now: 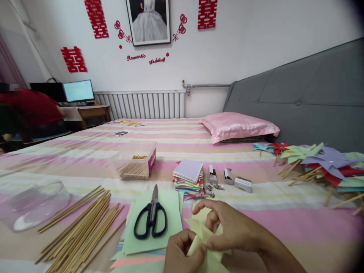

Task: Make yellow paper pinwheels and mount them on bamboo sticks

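Note:
Between both hands is a piece of pale yellow paper (pixel 212 261), cut into flaps that curl toward the middle. My left hand (pixel 184 252) pinches it from the left, thumb on the folded part. My right hand (pixel 227 227) grips the same paper from the right, its index finger arched over the top. Just left of the hands, dark-handled scissors (pixel 151 218) lie on a stack of light green paper (pixel 173 237). Beyond the hands stand a pile of small coloured paper squares (pixel 188 170) and some tiny metal fasteners (pixel 210 187).
Bamboo sticks (pixel 82 227) lie at the left, near a clear plastic container (pixel 42 201). A clear box (pixel 152 163) holds more sticks. Small boxes (pixel 243 184) sit beyond my right hand. Finished paper pinwheels (pixel 330 161) are heaped at the right. A person in red (pixel 31 106) sits far left.

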`<action>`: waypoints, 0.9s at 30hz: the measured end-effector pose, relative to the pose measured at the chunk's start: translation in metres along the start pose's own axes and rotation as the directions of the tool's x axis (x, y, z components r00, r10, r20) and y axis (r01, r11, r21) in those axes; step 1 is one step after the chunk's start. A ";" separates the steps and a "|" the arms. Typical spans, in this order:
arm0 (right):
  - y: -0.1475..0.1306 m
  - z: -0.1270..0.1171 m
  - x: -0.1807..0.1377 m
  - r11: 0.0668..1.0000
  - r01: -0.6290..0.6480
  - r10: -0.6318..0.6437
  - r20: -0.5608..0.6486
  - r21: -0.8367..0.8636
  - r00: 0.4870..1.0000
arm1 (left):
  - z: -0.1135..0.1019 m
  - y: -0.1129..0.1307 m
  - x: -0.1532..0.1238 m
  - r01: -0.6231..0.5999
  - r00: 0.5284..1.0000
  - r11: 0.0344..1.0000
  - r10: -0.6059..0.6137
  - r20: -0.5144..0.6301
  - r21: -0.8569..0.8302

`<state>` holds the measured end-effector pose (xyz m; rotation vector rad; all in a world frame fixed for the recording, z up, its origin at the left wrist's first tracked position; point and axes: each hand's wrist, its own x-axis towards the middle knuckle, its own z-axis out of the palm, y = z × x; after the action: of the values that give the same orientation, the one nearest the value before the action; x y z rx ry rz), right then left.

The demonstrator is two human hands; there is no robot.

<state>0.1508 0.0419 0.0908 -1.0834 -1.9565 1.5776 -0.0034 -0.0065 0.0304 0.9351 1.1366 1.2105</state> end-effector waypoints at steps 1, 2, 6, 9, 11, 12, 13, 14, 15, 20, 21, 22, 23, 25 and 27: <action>0.000 0.000 0.000 1.000 0.012 -0.012 -0.010 -0.014 1.000 | 0.000 0.000 0.000 0.006 1.000 1.000 -0.006 -0.006 -0.009; -0.001 0.000 0.001 0.999 0.028 -0.028 -0.026 -0.029 0.999 | 0.000 0.000 0.001 0.009 1.000 1.000 -0.009 -0.026 -0.022; -0.001 -0.001 0.006 0.987 0.156 -0.160 -0.149 -0.037 0.976 | -0.001 -0.007 0.004 0.016 0.985 0.987 -0.043 -0.166 -0.161; -0.004 -0.001 0.009 0.960 0.279 -0.275 -0.320 -0.036 0.906 | -0.002 -0.008 0.005 0.033 0.974 0.954 -0.098 -0.204 -0.298; -0.009 -0.001 0.008 0.939 0.337 -0.334 -0.442 -0.075 0.833 | -0.002 -0.004 0.005 0.026 0.969 0.920 -0.120 -0.218 -0.392; -0.012 0.000 0.006 0.931 0.351 -0.351 -0.488 -0.096 0.799 | -0.001 -0.002 0.004 0.020 0.965 0.898 -0.132 -0.227 -0.439; -0.015 0.001 0.003 0.927 0.355 -0.362 -0.517 -0.117 0.776 | -0.001 0.001 0.003 0.015 0.961 0.876 -0.146 -0.236 -0.482; -0.019 0.003 0.001 0.926 0.350 -0.368 -0.528 -0.138 0.766 | -0.001 0.005 0.003 0.014 0.957 0.855 -0.162 -0.242 -0.518; -0.022 0.004 -0.003 0.928 0.339 -0.369 -0.516 -0.155 0.773 | -0.001 0.007 0.002 0.016 0.953 0.838 -0.178 -0.247 -0.545; -0.032 0.017 -0.015 0.959 0.208 -0.237 -0.143 -0.194 0.961 | -0.002 0.017 -0.001 0.011 0.943 0.779 -0.217 -0.253 -0.627; -0.032 0.020 -0.016 0.959 0.189 -0.203 -0.047 -0.210 0.978 | -0.003 0.017 -0.002 0.000 0.940 0.765 -0.219 -0.261 -0.644; -0.032 0.022 -0.016 0.956 0.181 -0.181 0.024 -0.233 0.983 | -0.003 0.018 -0.002 -0.014 0.936 0.752 -0.221 -0.272 -0.659; -0.031 0.024 -0.016 0.948 0.185 -0.175 0.063 -0.258 0.983 | -0.004 0.019 -0.003 -0.029 0.933 0.741 -0.220 -0.284 -0.671; -0.029 0.027 -0.014 0.931 0.198 -0.190 0.053 -0.306 0.980 | -0.004 0.020 -0.004 -0.041 0.934 0.727 -0.215 -0.284 -0.686; -0.026 0.029 -0.010 0.919 0.206 -0.215 0.012 -0.335 0.977 | -0.005 0.020 -0.005 -0.032 0.944 0.720 -0.206 -0.258 -0.693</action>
<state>0.1279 0.0140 0.1083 -0.9661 -2.2943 1.1398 -0.0120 -0.0083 0.0494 0.1013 0.8355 1.5833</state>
